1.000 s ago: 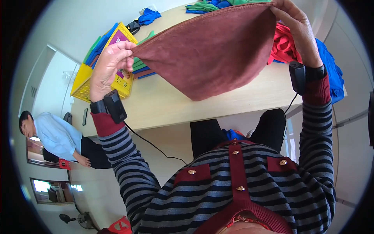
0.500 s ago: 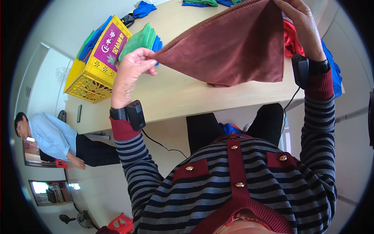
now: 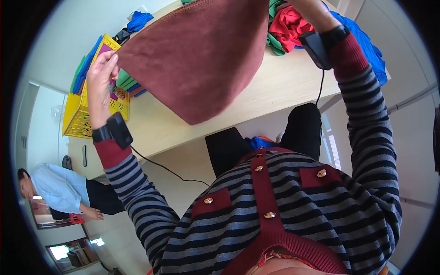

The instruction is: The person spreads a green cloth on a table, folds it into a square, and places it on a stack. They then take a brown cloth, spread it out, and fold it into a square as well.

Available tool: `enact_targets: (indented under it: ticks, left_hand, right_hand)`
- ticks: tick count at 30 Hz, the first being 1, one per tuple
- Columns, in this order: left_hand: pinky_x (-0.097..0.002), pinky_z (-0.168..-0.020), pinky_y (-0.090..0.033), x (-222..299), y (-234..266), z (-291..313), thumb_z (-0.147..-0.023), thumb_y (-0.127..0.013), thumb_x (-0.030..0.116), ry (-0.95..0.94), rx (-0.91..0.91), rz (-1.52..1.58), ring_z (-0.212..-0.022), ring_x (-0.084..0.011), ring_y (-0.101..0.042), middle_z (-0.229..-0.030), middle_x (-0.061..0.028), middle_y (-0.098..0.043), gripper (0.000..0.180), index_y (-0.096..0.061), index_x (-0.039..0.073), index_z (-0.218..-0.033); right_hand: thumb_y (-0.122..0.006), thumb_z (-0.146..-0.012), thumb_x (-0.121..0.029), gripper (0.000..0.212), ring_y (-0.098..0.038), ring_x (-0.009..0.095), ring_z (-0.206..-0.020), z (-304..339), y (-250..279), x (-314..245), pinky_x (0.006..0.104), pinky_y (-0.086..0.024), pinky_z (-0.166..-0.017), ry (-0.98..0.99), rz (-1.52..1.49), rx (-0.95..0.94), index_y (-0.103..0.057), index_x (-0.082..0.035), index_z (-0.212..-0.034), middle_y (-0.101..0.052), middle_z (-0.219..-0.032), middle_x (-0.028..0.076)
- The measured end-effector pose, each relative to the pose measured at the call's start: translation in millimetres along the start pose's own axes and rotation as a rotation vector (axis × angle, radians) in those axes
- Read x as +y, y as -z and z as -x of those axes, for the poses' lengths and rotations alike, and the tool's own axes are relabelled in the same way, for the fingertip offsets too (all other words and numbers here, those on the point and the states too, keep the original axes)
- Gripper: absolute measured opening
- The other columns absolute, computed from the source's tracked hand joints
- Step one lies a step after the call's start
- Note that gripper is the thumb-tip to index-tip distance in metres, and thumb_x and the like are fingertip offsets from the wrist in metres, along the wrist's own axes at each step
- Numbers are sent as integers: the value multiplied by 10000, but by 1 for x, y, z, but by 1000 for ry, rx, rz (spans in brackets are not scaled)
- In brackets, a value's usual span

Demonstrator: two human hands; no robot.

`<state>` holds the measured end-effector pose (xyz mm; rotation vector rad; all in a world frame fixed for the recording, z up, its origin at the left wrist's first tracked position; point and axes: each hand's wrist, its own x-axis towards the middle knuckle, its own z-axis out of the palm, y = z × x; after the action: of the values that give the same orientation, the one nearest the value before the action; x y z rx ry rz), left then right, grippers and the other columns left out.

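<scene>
A reddish-brown towel point(image 3: 197, 64) with a stitched edge hangs spread between my two hands above the table. My left hand point(image 3: 101, 78) pinches its left corner between thumb and fingers, close to the yellow crate. My right hand point(image 3: 316, 13) is raised at the upper edge of the view, by the far right corner of the towel. Its fingertips are cut off by the edge, but the towel is stretched up toward them. The towel's lower corner droops toward the table's near edge and hides part of the tabletop.
A yellow crate point(image 3: 75, 117) holding folded cloths point(image 3: 82, 68) stands at the left. Beside it is a folded green and blue stack point(image 3: 126, 82). Red cloth point(image 3: 289, 30) and blue cloth point(image 3: 366, 46) lie heaped at the right. A person point(image 3: 59, 188) stands beyond the table's left end.
Both hands have moved left in the view with the towel, which is spread wider and hangs lower. More of the red and green cloths at the right shows.
</scene>
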<state>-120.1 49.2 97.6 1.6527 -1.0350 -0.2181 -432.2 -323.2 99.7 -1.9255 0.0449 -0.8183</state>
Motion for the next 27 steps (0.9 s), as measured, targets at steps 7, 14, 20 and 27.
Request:
enact_targets:
  ticks: [7,14,20,27]
  left_hand:
    - [-218,-726,-518,-13,-33,-82,-975,-655,187,-33,21,13,-765,-99,-634,-843,-25,-647,256,-635,-4,-1144]
    - [-263,-841,-538,-34,-44,-70,-1001,-614,167,-141,142,166,-900,-136,-662,-1014,-72,-677,253,-627,-21,-1168]
    - [-297,-934,-492,-157,0,19,-939,-580,18,76,165,-655,-1045,-176,-632,-1118,-73,-660,228,-642,18,-1159]
    - [-326,-983,-461,-98,-192,164,-857,-617,-40,-11,-187,-207,-1080,-196,-600,-1070,-68,-643,323,-628,27,-1173]
  right_hand:
    - [-582,-964,-70,82,-562,110,-784,-22,20,28,268,-487,-698,-5,135,103,-630,-7,-987,-613,-864,10]
    - [-610,-945,-40,36,-555,104,-776,33,-15,-35,269,-487,-692,395,149,95,-599,-13,-966,-600,-830,1]
    - [-718,-806,-75,162,-646,261,-852,121,-154,42,378,-518,-742,389,400,-43,-642,-91,-949,-629,-863,79]
    - [-695,-763,-157,146,-642,299,-896,173,-229,104,427,-493,-809,147,254,-212,-645,-112,-893,-666,-885,82]
